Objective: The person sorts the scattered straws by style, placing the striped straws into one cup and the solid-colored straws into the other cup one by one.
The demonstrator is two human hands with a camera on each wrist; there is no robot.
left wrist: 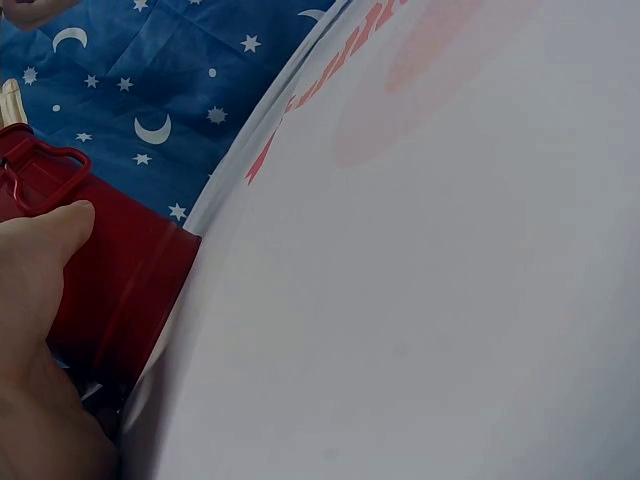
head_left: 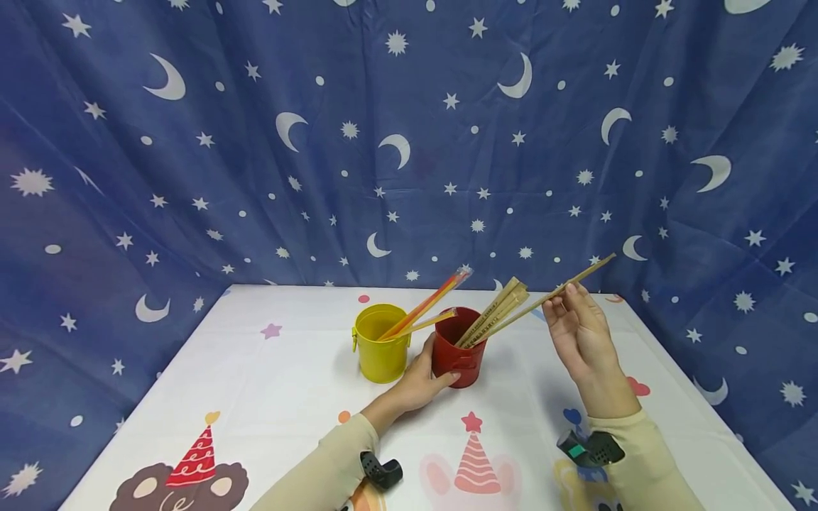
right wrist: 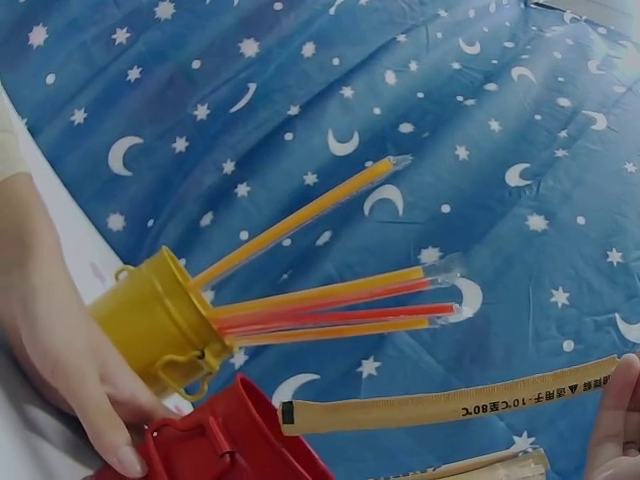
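The left hand wraps around a red bucket mid-surface; the right hand pinches one paper-wrapped stick beside a yellow bucket.

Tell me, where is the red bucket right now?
In the head view the red bucket stands mid-table, right beside the yellow bucket, gripped by the left hand.
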